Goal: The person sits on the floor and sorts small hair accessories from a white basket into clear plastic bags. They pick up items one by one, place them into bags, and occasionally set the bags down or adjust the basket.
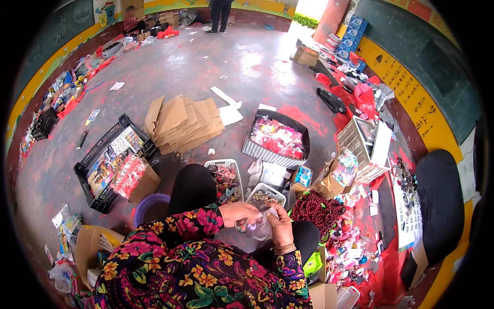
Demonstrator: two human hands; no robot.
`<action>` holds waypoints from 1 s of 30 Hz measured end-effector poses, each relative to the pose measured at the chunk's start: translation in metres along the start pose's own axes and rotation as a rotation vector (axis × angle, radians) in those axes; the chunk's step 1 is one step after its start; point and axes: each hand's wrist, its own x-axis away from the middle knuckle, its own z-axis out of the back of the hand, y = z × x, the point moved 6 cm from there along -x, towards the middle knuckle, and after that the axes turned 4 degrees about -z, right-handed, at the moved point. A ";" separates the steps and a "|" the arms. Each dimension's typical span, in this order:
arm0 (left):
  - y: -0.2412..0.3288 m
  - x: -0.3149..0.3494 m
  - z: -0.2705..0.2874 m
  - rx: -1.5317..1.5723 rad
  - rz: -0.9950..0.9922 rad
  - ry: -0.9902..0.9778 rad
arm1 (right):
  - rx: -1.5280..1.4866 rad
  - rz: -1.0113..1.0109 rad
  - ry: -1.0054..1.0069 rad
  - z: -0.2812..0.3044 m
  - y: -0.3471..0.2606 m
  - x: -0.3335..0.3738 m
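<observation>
Between my hands, above my lap, is a small pale, thin-looking bag (261, 227) with some coloured bits showing at its left side. My right hand (281, 226) grips it, thumb and fingers closed on its upper right part. Fingers of my left hand (239, 213) are drawn together at the bag's upper left edge; what they pinch is too small to make out. Just beyond the hands stands a small white basket (282, 198) of small mixed items. Left of it, a larger white basket (237, 177) holds many dark and coloured small pieces.
A grey woven bin (272, 157) of pink packets stands ahead. Flattened cardboard (180, 123) and a black crate (98, 203) lie to the left, near a purple bucket (141, 210). Dark red beads (316, 212) heap at my right, beside a white wicker basket (355, 136).
</observation>
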 end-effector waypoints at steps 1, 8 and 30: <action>-0.002 -0.002 0.003 0.037 -0.011 -0.020 | -0.039 -0.017 -0.013 0.001 0.003 -0.001; 0.001 -0.004 0.009 -0.094 -0.096 -0.002 | -0.168 -0.052 -0.003 0.010 0.008 -0.007; 0.017 0.011 -0.015 -0.141 -0.228 -0.150 | -0.257 -0.106 -0.251 -0.020 -0.010 0.011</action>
